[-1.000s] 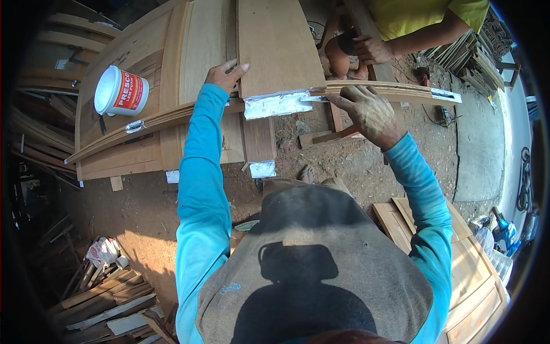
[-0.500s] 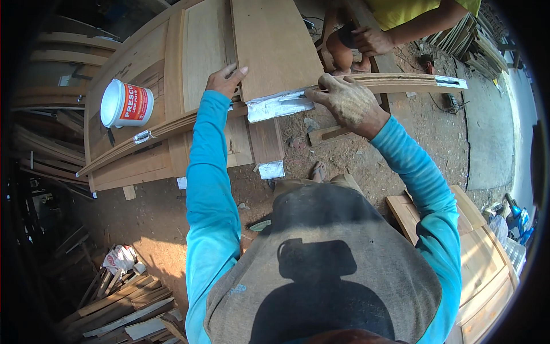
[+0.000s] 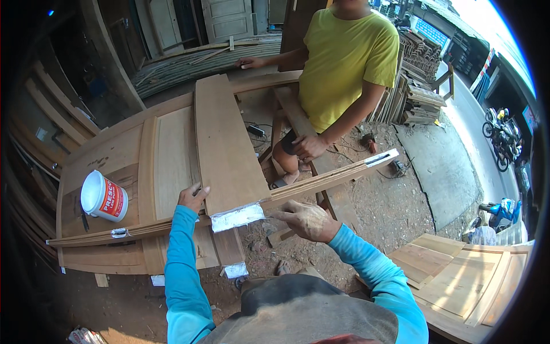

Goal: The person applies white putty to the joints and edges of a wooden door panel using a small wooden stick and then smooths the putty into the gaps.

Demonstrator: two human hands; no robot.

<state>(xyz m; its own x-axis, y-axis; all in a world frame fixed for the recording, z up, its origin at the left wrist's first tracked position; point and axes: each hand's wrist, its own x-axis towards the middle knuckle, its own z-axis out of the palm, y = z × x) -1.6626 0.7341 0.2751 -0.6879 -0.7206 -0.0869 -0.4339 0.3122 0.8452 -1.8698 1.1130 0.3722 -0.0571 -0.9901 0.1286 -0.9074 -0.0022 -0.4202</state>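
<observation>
A white bucket (image 3: 104, 196) stands on the wooden door (image 3: 74, 221), contents unclear; the wide board (image 3: 232, 143) meets the long rail (image 3: 335, 178); the left hand (image 3: 193, 198) rests loosely spread fingers at the board's edge; the right hand (image 3: 306, 221) half-curls beside its white end (image 3: 238, 218), grip uncertain; dirt ground (image 3: 372, 226) stretches rightward.

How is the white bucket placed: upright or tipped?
Upright: the white bucket rests base-down on the wooden panel, its mouth facing up.

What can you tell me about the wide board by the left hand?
The wide board is long, flat and plain brown, apparently wood, with a white-covered near end. It lies broad face up, stretching away from the wearer. The left hand seems to touch its left edge; the right hand is near the white end.
</observation>
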